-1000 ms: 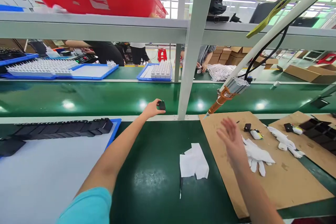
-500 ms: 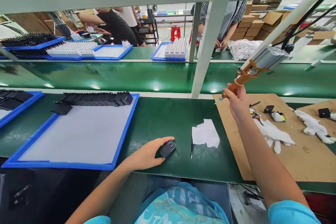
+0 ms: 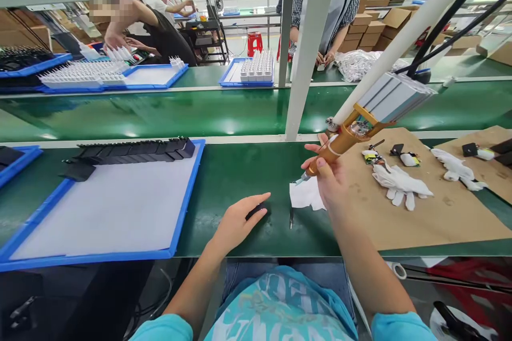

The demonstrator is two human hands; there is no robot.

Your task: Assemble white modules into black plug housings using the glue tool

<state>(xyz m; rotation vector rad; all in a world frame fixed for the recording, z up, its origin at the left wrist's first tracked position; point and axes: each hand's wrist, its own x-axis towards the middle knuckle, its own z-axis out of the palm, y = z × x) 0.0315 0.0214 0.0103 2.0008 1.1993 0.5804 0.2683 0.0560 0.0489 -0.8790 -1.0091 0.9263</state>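
Observation:
My left hand (image 3: 240, 221) rests low over the green bench, thumb and forefinger bent around a small black plastic case (image 3: 255, 211). The hand covers most of that case. In my right hand (image 3: 331, 173) is an orange cylindrical tool with a narrow pale-blue tip (image 3: 338, 145), its fingers wrapped around the barrel. The tip points down and left, above a white paper scrap (image 3: 306, 194). Beside the paper lies a thin dark pointed tool, perhaps tweezers (image 3: 292, 217).
A blue-edged tray (image 3: 120, 208) at left bears a row of black cases (image 3: 136, 152). To the right, brown cardboard (image 3: 400, 224) carries white gloves (image 3: 400, 184) and small parts. A white upright (image 3: 304, 64) stands ahead. Co-workers (image 3: 166, 32) work across the bench.
My right hand has brought the orange tool left and down, from over the cardboard's edge to the paper. My left hand now covers more of the black case.

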